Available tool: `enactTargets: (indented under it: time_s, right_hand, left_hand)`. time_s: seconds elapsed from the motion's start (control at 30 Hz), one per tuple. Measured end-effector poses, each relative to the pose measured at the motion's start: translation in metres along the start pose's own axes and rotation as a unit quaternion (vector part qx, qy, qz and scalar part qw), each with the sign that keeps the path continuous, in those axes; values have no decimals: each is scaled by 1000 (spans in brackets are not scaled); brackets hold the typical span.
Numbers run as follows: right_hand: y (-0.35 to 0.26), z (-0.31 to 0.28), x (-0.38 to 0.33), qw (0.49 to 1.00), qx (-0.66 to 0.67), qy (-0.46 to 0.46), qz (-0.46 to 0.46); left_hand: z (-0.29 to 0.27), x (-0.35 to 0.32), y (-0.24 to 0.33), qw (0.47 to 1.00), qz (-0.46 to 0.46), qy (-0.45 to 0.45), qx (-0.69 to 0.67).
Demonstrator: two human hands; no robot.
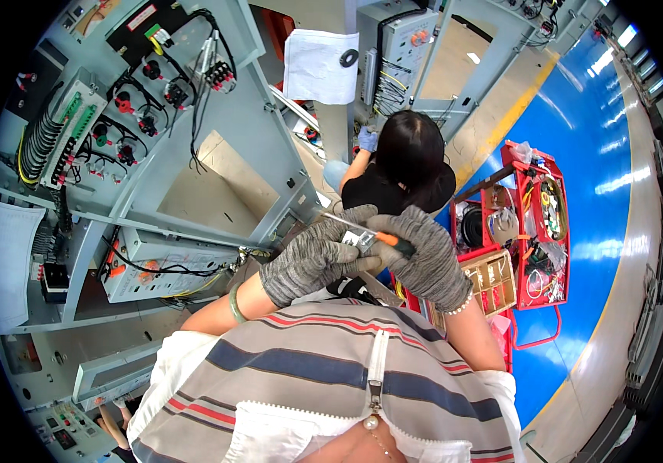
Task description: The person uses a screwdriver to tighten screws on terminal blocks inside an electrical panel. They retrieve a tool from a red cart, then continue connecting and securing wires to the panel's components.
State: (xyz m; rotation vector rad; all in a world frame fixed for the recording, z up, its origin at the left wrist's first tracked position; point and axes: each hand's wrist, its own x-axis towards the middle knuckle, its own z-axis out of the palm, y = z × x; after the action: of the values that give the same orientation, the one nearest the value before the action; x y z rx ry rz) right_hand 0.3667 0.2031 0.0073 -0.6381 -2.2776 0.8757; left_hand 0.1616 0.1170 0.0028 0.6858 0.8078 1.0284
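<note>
Both my hands wear grey knitted gloves and meet in front of my chest. My right hand (431, 262) is closed round a screwdriver (395, 243) with an orange and black handle. Its thin metal shaft points left, over the fingers of my left hand (304, 262). Between the fingertips of my left hand is a small part (361, 239), clear or silvery; its exact kind is too small to make out. My right fingertips are close to this part, and I cannot tell whether they touch it.
Grey cabinet doors with wired components (134, 116) stand at the left. Ahead, a person in a black top (404, 158) works low by another cabinet. To the right is a red tool cart (528, 309) with cables and small parts, beside a wooden compartment box (493, 282).
</note>
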Motion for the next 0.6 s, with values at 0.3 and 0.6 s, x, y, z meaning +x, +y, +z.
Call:
enactTargets:
  time_s: [0.3,0.6]
  right_hand:
    - [-8,53,59,1000,-7,-9,-9]
    - [-8,59,93,996,71,-39,-38]
  left_hand:
    - [-59,-19,25,997,47,32,-49]
    - [-49,-30,23,977,82,195,29]
